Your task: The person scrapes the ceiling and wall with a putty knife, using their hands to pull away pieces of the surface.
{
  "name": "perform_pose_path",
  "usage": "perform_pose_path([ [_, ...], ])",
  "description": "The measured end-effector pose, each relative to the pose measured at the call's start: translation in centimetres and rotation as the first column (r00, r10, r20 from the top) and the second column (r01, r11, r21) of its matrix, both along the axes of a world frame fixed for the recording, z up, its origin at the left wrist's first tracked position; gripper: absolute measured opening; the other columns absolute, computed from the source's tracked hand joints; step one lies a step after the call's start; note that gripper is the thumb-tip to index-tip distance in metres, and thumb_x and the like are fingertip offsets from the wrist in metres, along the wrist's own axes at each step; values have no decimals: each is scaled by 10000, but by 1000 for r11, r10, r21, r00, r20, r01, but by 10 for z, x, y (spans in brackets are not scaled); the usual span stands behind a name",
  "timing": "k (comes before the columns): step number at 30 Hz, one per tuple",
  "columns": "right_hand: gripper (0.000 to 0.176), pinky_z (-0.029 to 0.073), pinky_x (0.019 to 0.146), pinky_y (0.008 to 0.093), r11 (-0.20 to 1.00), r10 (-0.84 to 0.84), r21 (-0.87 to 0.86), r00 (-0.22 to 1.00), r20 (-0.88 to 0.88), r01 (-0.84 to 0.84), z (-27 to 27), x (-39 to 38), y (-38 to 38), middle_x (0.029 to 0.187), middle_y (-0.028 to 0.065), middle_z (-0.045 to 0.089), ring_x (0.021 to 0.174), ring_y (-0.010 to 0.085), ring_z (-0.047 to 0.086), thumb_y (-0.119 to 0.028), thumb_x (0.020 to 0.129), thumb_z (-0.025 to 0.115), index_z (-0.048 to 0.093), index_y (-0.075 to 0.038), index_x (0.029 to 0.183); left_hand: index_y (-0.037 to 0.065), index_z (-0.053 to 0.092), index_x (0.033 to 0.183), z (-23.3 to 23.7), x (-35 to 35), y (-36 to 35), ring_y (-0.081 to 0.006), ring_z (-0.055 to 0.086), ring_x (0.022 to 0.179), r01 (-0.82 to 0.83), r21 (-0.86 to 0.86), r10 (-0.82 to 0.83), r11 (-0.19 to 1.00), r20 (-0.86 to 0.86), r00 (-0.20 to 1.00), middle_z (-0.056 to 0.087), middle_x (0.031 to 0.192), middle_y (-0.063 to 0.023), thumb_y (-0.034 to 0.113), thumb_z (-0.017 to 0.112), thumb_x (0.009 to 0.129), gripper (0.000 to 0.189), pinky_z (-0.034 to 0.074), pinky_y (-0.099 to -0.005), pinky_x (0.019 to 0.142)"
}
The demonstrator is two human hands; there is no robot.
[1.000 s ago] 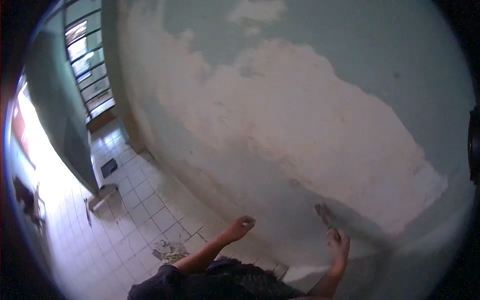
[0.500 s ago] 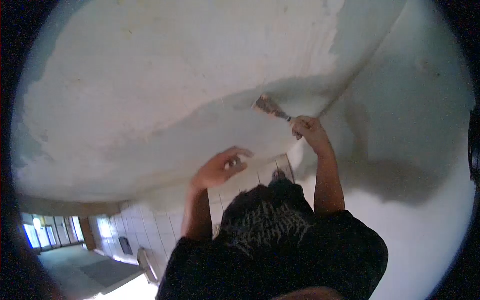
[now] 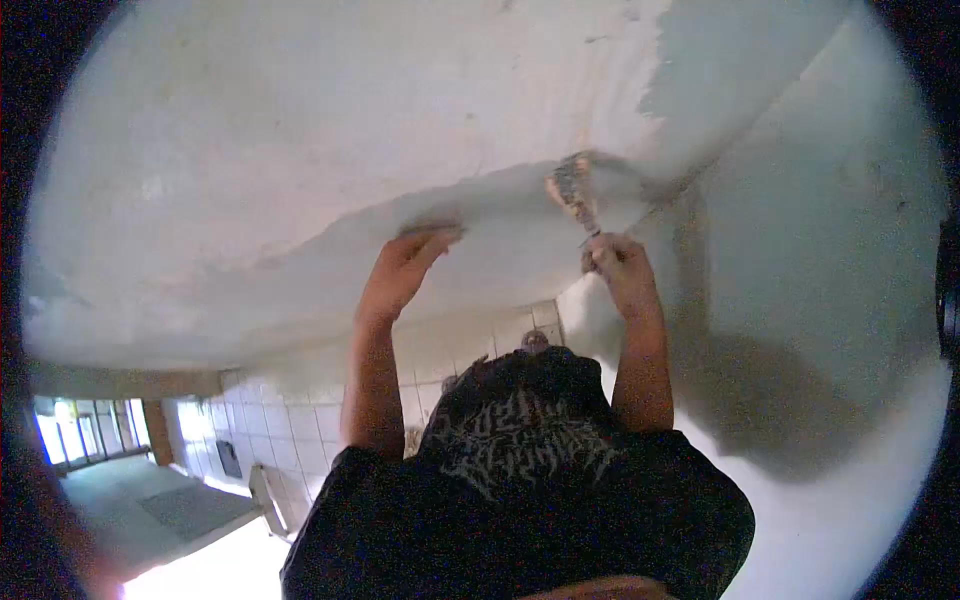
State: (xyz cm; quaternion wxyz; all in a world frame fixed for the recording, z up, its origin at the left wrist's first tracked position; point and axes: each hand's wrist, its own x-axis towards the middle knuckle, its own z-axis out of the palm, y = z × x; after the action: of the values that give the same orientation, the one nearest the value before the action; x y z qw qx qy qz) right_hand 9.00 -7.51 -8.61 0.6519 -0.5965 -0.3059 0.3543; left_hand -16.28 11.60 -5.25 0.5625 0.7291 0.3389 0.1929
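My right hand [image 3: 622, 268] is wrapped round the handle of a putty knife [image 3: 570, 187]. The blade is smeared with brown and whitish residue and lies over a grey, damp-looking band on the pale plastered surface [image 3: 300, 130], close to the corner line. Left of it, my left hand [image 3: 402, 262] is raised with its fingers stretched out and slightly blurred. Its fingertips overlap the same grey band, beside a dark shadow, and nothing shows in that hand.
A corner line [image 3: 735, 145] separates the pale surface from a grey-patched wall [image 3: 830, 230] on the right. White tiles [image 3: 290, 425] run below my left arm. Windows [image 3: 90, 430] are at the lower left. My dark printed shirt [image 3: 540, 500] fills the bottom.
The putty knife has swung to point more upward and shifted right, nearer the corner. My left hand has risen toward the grey band, its fingers straightening from a curl. The view has shifted slightly.
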Motion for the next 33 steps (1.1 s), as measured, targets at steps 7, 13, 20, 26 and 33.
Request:
perform_pose_path([
  [7, 216, 427, 667, 297, 985, 165, -76, 967, 196, -153, 11, 17, 6, 772, 23, 588, 709, 138, 516, -255, 795, 657, 635, -46, 841, -3, 607, 1089, 5, 10, -11, -169, 566, 874, -95, -31, 94, 995, -31, 995, 639, 979, -91, 297, 553, 899, 359, 439, -297, 803],
  [13, 191, 458, 744, 299, 987, 163, -28, 965, 204, -161, -36, 21, -9, 880, 31, 635, 808, 124, 555, -165, 800, 656, 648, -13, 916, 8, 586, 1124, -10, 17, -41, -170, 580, 915, -42, -11, 43, 999, 31, 999, 630, 1031, -85, 233, 574, 891, 324, 447, -301, 812],
  [20, 436, 469, 714, 390, 739, 378, 596, 926, 19, -314, -16, 28, -29, 979, 157, 606, 893, 255, 561, -391, 790, 679, 648, 10, 956, 15, 567, 1077, -8, 31, -43, -201, 597, 887, -208, 223, 204, 952, 40, 978, 623, 1015, -94, 246, 618, 868, 316, 463, -321, 763],
  [26, 379, 450, 663, 408, 710, 257, 668, 965, 51, -224, -10, 24, -58, 860, 137, 616, 772, 262, 560, -361, 811, 661, 642, -1, 929, 31, 506, 1109, -5, 31, -51, -179, 576, 872, -176, 255, 203, 951, -84, 976, 591, 1036, -81, 256, 636, 856, 362, 458, -313, 750],
  [33, 245, 411, 614, 310, 997, 63, 33, 998, 32, -64, -27, 14, -24, 721, 56, 605, 642, 128, 494, -253, 847, 646, 598, -15, 815, 31, 534, 1094, 49, 29, -66, -157, 551, 881, 327, 168, -341, 930, 57, 938, 575, 1024, -71, 228, 657, 828, 354, 441, -295, 751],
])
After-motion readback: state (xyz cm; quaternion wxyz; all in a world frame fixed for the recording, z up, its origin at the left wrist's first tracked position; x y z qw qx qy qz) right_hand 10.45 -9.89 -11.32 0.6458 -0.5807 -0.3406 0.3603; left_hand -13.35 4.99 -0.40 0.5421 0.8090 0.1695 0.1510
